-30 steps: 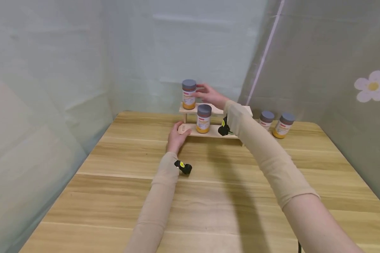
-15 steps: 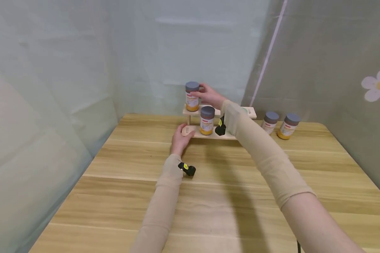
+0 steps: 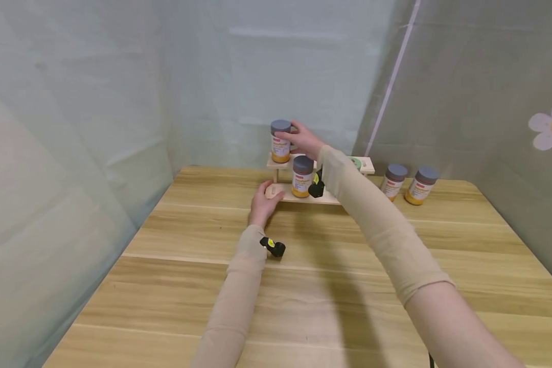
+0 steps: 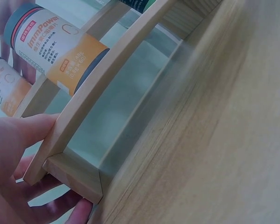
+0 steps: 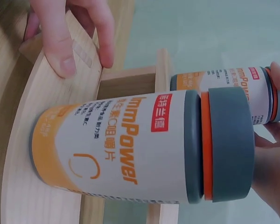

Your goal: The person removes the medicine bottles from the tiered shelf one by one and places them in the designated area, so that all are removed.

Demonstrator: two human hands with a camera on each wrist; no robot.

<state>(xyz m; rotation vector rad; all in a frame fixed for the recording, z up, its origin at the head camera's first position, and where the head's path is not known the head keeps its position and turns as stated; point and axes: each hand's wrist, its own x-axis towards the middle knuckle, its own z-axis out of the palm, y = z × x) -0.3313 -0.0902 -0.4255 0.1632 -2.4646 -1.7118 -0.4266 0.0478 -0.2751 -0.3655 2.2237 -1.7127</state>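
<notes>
Gripping the upper jar (image 3: 280, 149) near its grey lid, the right hand (image 3: 304, 140) has its thumb and fingers closed about the sides, while the jar stands upright at the left end of the upper tier (image 3: 369, 165) of a two-tier wooden stand (image 4: 102, 79). The left hand (image 3: 262, 205) holds the left end of the lower tier, its thumb on the plank and its other fingers around the end and beneath. A second jar (image 3: 301, 179), with the same orange-and-white label, stands upright on the lower tier, just right of that hand. Something green (image 3: 356, 163) on the upper tier is partly hidden by the right sleeve (image 3: 377, 214). Two more such jars (image 3: 421, 186) stand side by side on the tabletop (image 3: 165, 296), right of the stand.
</notes>
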